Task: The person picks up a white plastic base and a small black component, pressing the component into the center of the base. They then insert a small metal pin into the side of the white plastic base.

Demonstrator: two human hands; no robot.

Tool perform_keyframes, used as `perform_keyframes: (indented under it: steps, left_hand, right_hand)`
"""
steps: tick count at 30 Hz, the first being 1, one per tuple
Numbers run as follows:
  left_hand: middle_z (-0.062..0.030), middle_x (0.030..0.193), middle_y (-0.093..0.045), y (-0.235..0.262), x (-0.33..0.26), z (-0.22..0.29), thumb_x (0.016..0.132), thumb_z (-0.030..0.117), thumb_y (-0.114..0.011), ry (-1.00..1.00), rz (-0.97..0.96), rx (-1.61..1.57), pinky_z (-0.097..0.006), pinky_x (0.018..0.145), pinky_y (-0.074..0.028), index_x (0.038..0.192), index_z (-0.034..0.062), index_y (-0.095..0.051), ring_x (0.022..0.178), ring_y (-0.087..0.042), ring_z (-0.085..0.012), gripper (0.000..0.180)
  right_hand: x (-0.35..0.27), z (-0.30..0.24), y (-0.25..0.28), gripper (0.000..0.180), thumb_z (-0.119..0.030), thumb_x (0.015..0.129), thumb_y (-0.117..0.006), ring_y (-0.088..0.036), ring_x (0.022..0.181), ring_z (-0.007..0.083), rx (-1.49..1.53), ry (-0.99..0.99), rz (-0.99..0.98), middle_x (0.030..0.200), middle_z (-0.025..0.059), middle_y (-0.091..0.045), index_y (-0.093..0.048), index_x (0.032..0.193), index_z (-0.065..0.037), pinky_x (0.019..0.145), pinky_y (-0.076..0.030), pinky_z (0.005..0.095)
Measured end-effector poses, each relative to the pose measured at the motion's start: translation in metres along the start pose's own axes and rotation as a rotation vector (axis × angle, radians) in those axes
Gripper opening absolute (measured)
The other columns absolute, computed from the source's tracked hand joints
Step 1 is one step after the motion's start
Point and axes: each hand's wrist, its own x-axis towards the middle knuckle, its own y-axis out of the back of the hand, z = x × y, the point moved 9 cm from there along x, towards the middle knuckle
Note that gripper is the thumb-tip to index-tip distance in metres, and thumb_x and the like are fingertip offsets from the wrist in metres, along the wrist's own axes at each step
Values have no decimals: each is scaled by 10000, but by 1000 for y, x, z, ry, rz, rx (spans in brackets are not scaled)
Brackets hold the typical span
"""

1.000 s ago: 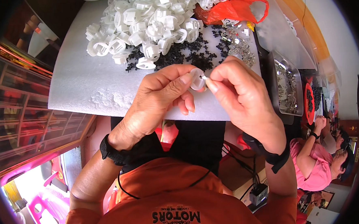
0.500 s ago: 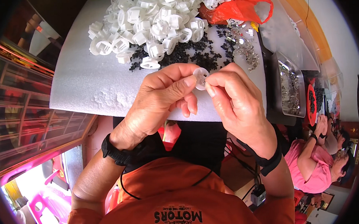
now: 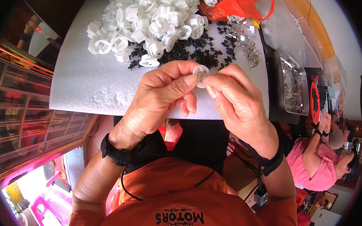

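Observation:
My left hand [image 3: 155,94] pinches a small round white plastic part [image 3: 201,71] between thumb and index finger, its other fingers curled beneath. Close against the part's right edge, the thumb and index finger of my right hand [image 3: 242,96] are pressed together. Whatever they pinch, if anything, is too small or hidden to make out. Beyond my hands lies a big heap of white plastic round-based parts [image 3: 143,23]. Small black pieces [image 3: 204,50] are spread at its near side, and small shiny metal pieces [image 3: 249,46] lie to their right.
The work rests on a white foam sheet [image 3: 85,85]. A red plastic bag [image 3: 236,5] sits at the back right. To the right stand a metal tray [image 3: 293,82] of shiny pieces and a red dish [image 3: 314,102] of black ones. Another person [image 3: 314,163] sits further right.
Both hands hold nearly the same pose around the white part. The right fingertips have shifted slightly at its edge, and the whole view has moved a little.

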Motion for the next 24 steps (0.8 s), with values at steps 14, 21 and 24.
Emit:
perform_keyframes:
  steps: [14,21,24]
  left_hand:
    - [-38,917,-607,-4,1,1,942,120,-556,-74,10,186,-211,598,-472,1196,-8,-534,665,-558,-73,285]
    - [-40,925,-622,-6,-1,2,929,94,-572,-100,36,267,-202,594,-468,1187,-5,-552,660,-554,-64,277]
    - [-45,940,-627,-6,0,2,924,96,-580,-116,19,274,-201,590,-470,1182,-1,-560,657,-556,-65,276]
  right_hand:
    - [-4,29,-12,98,-69,897,-611,-544,629,73,467,-457,30,754,50,-607,-582,925,21,556,-459,263]
    - [-14,44,-16,138,-116,912,-599,-467,630,18,610,-676,41,695,-26,-553,-603,875,17,528,-393,197]
    - [-13,43,-15,129,-111,907,-601,-461,626,12,634,-714,47,695,-30,-551,-605,872,13,519,-385,195]
